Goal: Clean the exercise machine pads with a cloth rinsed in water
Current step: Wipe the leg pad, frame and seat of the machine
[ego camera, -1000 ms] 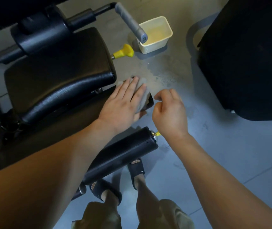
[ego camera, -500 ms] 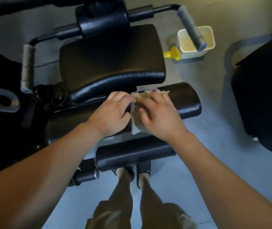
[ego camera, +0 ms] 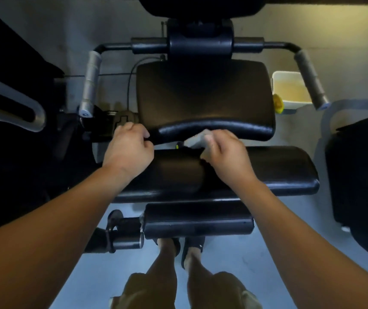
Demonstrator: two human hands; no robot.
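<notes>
**Container.** One pale rectangular tub [ego camera: 286, 73] stands on the floor [ego camera: 229, 253], to the right of the seat pad [ego camera: 205, 94]. It holds cloudy yellowish water. How full it is cannot be judged from this angle. The right grey handle grip [ego camera: 310, 79] crosses in front of the tub's right side and hides part of it. A yellow knob [ego camera: 277, 103] sits just beside the tub's front left corner, against the edge of the seat pad.

**Cloth.** The pale cloth [ego camera: 195, 139] is bunched at the front lip of the seat pad, in the gap between it and the wide leg pad [ego camera: 279, 168]. It touches the seat pad's front edge.

**Hands.** The right hand [ego camera: 225, 150] has fingers and thumb closed round the cloth and lies over the leg pad. The left hand [ego camera: 129, 148] is at the front left corner of the seat pad, apart from the cloth, with its fingers curled under. Whether it grips anything cannot be told.

**Machine.** A shorter roller pad [ego camera: 198, 219] lies below the leg pad, nearest the person. The left grey handle grip [ego camera: 90, 81] stands to the left of the seat pad. All three pads are black and glossy. The picture does not show whether they are wet or soiled.

**Surroundings.** A large dark object [ego camera: 361, 175] stands on the floor at the right, well apart from the tub. The person's sandalled feet are under the roller pad.
</notes>
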